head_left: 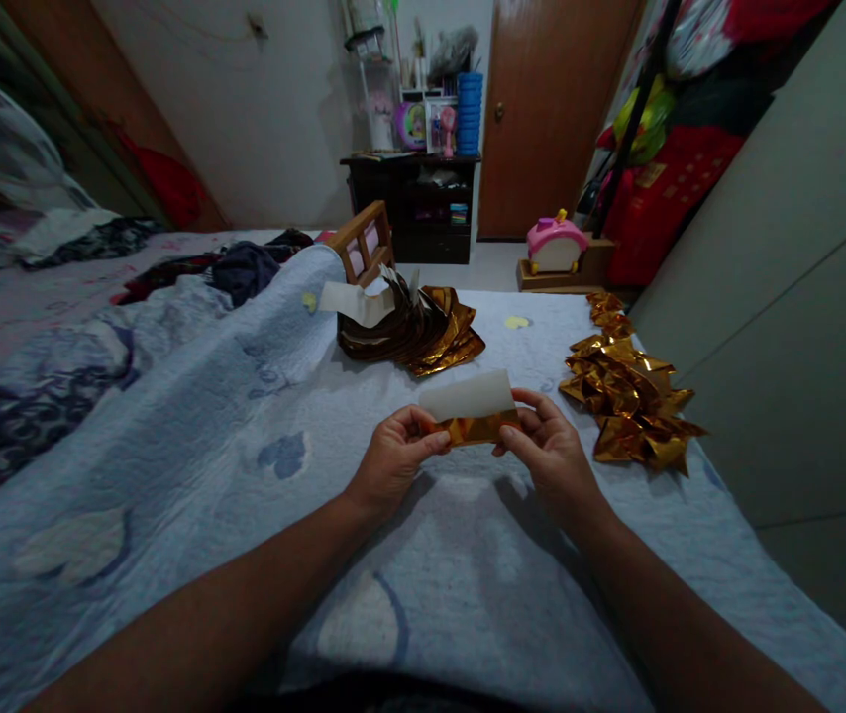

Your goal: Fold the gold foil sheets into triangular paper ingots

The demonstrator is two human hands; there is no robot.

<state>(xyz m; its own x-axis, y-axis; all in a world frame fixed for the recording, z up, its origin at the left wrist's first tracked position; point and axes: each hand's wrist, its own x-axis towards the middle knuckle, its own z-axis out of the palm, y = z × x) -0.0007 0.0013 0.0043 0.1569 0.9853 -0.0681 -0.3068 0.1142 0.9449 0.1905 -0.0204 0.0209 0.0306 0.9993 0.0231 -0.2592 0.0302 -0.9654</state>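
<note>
A sheet of gold foil paper [476,429] is held up over the bed, its lower part folded so gold shows below and the pale backing above. My left hand [399,451] pinches its left end between thumb and fingers. At the right end, my right hand [548,446] grips it the same way. Beyond my hands lies a fanned stack of gold foil sheets [445,332], some with white sides turned up. To the right sits a row of folded gold foil pieces [627,391] with pointed corners.
A light blue quilt [245,555] with heart shapes covers the bed. Bunched clothes [245,269] lie on the left. Past the bed's far end stand a dark cabinet [434,238] and a pink toy [557,245]. A pale cupboard [801,347] borders the right side.
</note>
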